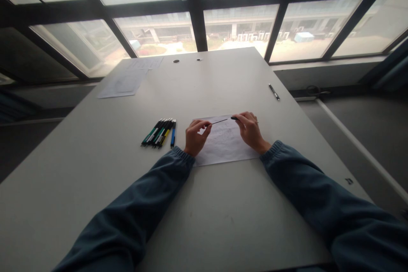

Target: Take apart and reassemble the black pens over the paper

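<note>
My left hand (196, 134) pinches a thin dark pen refill (219, 121) between thumb and fingers; its far end points right and slightly up. Opposite it, my right hand (250, 128) is closed on a short black pen part (234, 118), most of it hidden by the fingers. A small gap separates the refill's end from this part. Both hands are above a white sheet of paper (223, 146) with faint marks. Left of my left hand lies a row of several click pens (157, 133), with green, yellow and black barrels, and a blue pen (173, 134) at its right end.
A single dark pen (274, 92) lies near the right edge of the white table (216, 212). Printed sheets (124, 78) are at the far left. Two small round items (176, 61) sit near the back edge, and a small black object (349, 181) at the right edge.
</note>
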`<move>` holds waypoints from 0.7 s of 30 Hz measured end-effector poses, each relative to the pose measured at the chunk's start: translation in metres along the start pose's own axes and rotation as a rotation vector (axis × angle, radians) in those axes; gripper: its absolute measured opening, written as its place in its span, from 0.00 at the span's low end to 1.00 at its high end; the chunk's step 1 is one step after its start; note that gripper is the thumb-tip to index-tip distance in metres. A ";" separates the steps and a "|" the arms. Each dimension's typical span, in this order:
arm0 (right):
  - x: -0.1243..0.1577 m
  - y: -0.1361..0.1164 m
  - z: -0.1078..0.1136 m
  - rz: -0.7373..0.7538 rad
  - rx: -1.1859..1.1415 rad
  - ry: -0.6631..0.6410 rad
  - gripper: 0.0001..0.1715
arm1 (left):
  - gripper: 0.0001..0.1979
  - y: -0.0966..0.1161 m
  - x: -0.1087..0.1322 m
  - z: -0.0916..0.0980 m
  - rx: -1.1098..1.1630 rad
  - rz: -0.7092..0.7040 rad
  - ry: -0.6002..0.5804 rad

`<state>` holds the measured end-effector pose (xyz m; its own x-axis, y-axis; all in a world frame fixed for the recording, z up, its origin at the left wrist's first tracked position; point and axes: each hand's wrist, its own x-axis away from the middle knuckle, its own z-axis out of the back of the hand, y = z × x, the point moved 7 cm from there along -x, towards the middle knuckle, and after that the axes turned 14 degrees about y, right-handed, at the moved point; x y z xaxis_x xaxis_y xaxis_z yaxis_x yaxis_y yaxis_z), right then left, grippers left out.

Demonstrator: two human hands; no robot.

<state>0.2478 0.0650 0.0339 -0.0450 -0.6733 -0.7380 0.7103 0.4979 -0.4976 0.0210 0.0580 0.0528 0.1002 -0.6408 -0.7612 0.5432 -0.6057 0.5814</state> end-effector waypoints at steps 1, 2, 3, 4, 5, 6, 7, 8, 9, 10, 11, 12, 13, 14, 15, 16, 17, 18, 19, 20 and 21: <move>0.000 -0.001 0.000 0.013 0.020 -0.007 0.14 | 0.06 0.000 0.000 0.000 0.000 -0.007 -0.002; 0.001 -0.001 0.000 0.029 0.039 -0.015 0.14 | 0.05 0.000 0.000 -0.001 -0.002 -0.015 -0.005; 0.001 -0.003 -0.001 0.049 0.055 -0.026 0.14 | 0.05 0.000 0.001 -0.002 -0.004 -0.024 -0.010; 0.002 -0.004 -0.002 0.071 0.068 -0.039 0.13 | 0.05 0.000 0.001 -0.002 -0.007 -0.034 -0.016; 0.002 -0.006 -0.002 0.096 0.076 -0.054 0.13 | 0.05 0.000 0.001 -0.003 -0.009 -0.045 -0.023; 0.003 -0.008 -0.003 0.123 0.080 -0.072 0.14 | 0.05 0.001 0.002 -0.004 -0.010 -0.057 -0.031; 0.004 -0.011 -0.005 0.150 0.080 -0.093 0.14 | 0.05 0.002 0.002 -0.005 -0.010 -0.069 -0.040; 0.005 -0.014 -0.006 0.175 0.078 -0.114 0.14 | 0.05 0.004 0.002 -0.006 -0.010 -0.081 -0.050; 0.006 -0.016 -0.006 0.194 0.073 -0.130 0.15 | 0.05 0.005 0.002 -0.007 -0.008 -0.094 -0.061; 0.006 -0.019 -0.007 0.209 0.066 -0.142 0.15 | 0.05 0.007 0.002 -0.008 -0.005 -0.105 -0.071; 0.007 -0.022 -0.007 0.220 0.056 -0.151 0.16 | 0.06 0.008 0.002 -0.008 0.000 -0.115 -0.081; 0.007 -0.024 -0.007 0.227 0.045 -0.159 0.17 | 0.06 0.010 0.002 -0.009 0.008 -0.125 -0.091; 0.008 -0.027 -0.007 0.235 0.034 -0.167 0.18 | 0.06 0.012 0.002 -0.010 0.018 -0.135 -0.101; 0.008 -0.030 -0.007 0.242 0.024 -0.177 0.18 | 0.06 0.014 0.002 -0.010 0.029 -0.144 -0.109; 0.009 -0.033 -0.007 0.249 0.015 -0.189 0.19 | 0.05 0.016 0.002 -0.010 0.039 -0.153 -0.118; 0.009 -0.036 -0.008 0.256 0.009 -0.202 0.20 | 0.05 0.017 0.002 -0.011 0.047 -0.158 -0.127; 0.010 -0.038 -0.008 0.261 0.004 -0.212 0.21 | 0.05 0.018 0.003 -0.011 0.053 -0.159 -0.135; 0.011 -0.040 -0.008 0.265 0.000 -0.221 0.22 | 0.05 0.018 0.003 -0.011 0.055 -0.155 -0.139; 0.011 -0.042 -0.008 0.267 -0.004 -0.225 0.22 | 0.05 0.018 0.003 -0.011 0.056 -0.148 -0.142; 0.012 -0.043 -0.008 0.269 -0.006 -0.227 0.22 | 0.06 0.018 0.003 -0.011 0.058 -0.142 -0.143; 0.012 -0.044 -0.008 0.271 -0.007 -0.228 0.22 | 0.06 0.018 0.003 -0.011 0.062 -0.138 -0.144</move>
<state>0.2101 0.0394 0.0433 0.3028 -0.6204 -0.7235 0.6700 0.6785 -0.3014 0.0405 0.0502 0.0582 -0.0944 -0.6079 -0.7884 0.4905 -0.7176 0.4945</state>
